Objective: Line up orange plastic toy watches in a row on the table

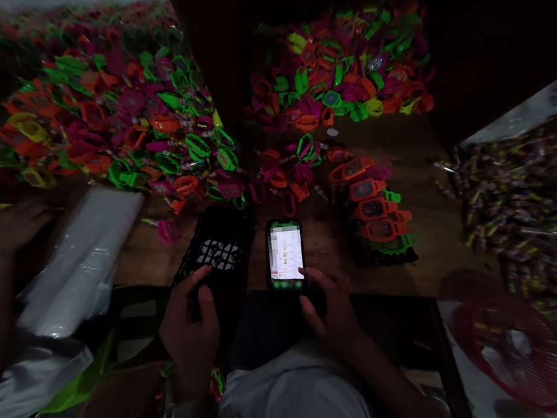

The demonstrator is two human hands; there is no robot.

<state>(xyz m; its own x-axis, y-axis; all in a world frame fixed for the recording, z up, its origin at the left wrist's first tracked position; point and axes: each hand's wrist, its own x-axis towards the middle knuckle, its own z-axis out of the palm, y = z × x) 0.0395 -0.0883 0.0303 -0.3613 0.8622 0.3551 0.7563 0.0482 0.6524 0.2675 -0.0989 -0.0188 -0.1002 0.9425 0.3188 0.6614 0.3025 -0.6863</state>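
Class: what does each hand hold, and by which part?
Left hand grips the black basket by its near rim. Right hand only touches the lit phone screen.

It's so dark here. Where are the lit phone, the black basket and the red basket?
phone (285, 255), head view, on its lit screen.
black basket (218, 253), head view, on its mesh wall.
red basket (521, 353), head view, on its mesh side.

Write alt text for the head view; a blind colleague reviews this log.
In dim light, the right hand touches a lit phone on a wooden table, while the left hand rests on a black mesh basket. Heaps of neon toy watches lie beyond, and a red basket sits at right.
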